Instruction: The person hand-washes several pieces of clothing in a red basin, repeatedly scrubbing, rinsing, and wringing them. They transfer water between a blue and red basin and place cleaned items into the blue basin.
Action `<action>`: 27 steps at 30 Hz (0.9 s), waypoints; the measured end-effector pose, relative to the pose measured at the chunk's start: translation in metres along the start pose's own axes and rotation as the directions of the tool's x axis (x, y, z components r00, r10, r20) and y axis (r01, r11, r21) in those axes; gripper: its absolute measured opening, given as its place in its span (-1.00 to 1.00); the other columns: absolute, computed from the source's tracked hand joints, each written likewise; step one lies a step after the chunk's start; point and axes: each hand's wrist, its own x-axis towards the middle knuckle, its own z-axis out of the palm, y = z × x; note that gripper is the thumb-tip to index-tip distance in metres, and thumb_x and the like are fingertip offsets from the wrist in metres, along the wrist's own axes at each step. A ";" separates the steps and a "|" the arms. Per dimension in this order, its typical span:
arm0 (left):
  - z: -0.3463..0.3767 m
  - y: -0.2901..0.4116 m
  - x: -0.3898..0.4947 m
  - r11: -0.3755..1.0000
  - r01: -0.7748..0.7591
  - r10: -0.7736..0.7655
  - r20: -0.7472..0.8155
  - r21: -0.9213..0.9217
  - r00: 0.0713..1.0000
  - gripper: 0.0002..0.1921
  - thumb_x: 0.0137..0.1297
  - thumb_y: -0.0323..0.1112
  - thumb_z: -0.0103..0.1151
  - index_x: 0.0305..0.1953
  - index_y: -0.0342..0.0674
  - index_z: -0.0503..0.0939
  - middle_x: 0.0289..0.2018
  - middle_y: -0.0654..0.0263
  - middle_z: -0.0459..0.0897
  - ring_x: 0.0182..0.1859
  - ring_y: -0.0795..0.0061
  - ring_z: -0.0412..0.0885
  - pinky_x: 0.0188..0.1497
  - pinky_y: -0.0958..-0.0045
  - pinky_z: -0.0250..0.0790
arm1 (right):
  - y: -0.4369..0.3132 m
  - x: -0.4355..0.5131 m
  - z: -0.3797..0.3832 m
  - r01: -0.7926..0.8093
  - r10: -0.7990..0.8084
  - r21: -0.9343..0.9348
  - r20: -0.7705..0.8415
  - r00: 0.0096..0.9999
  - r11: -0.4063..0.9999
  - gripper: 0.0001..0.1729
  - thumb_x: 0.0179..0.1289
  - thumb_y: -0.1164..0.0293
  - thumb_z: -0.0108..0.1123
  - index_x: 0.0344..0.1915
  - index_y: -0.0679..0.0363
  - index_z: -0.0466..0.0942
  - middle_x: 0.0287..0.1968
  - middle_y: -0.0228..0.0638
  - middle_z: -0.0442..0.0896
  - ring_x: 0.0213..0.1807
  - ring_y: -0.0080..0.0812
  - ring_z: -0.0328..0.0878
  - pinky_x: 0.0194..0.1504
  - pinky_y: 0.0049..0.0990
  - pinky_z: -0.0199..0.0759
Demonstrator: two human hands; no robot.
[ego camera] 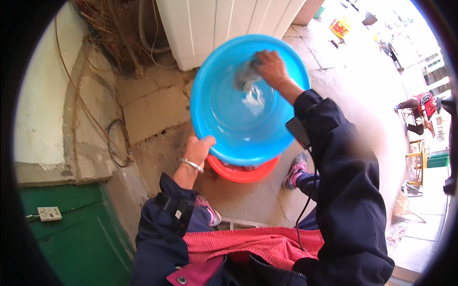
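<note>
A large blue plastic basin (229,118) is held up in front of me, a little water glinting in its bottom. My left hand (200,148) grips its near left rim, thumb over the edge. Inside the basin my right hand (272,68) holds a blurred grey cloth (246,75) against the far side of the bottom. Partly hidden under the blue basin, a red plastic basin (247,175) has something in it that I cannot make out.
A white ribbed appliance panel (229,21) stands just beyond the basin. Hoses and a black cable loop (118,143) lie at the left, near a green door (71,236) with a power socket (49,213). A seated person (424,107) is far right, near a broom (403,204).
</note>
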 end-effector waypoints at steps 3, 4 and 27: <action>0.001 -0.004 0.006 0.986 -0.152 0.149 -0.038 -0.071 0.988 -0.60 -0.01 -0.56 0.03 -0.03 -0.37 0.40 -0.28 0.25 0.53 -0.37 0.47 0.53 -0.38 0.45 0.46 | -0.001 -0.066 0.007 -0.148 0.163 -0.076 0.256 0.953 0.986 -0.82 0.01 0.36 0.09 -0.32 -0.04 0.58 -0.23 -0.40 0.48 -0.11 -0.36 0.36 -0.17 -0.38 0.24; 0.003 -0.006 0.008 0.976 -0.189 0.185 -0.052 -0.105 0.981 -0.59 0.00 -0.58 0.01 -0.02 -0.37 0.40 -0.28 0.27 0.52 -0.33 0.50 0.51 -0.31 0.45 0.44 | -0.020 -0.086 0.010 -0.263 0.277 -0.086 0.351 0.895 0.961 -0.86 0.03 0.35 0.10 -0.38 -0.06 0.60 -0.24 -0.40 0.48 -0.09 -0.35 0.36 -0.18 -0.38 0.24; -0.005 -0.009 0.034 0.659 -0.299 0.498 -0.103 0.690 0.861 -0.23 0.03 -0.63 -0.16 0.37 -0.18 0.01 0.30 0.02 0.19 0.26 0.20 0.30 0.21 0.37 0.22 | -0.186 -0.236 0.120 -0.914 0.506 0.213 0.778 0.373 0.346 -0.25 -0.02 0.43 0.19 0.24 -0.09 0.19 -0.07 -0.03 0.47 -0.17 0.12 0.46 -0.25 -0.04 0.44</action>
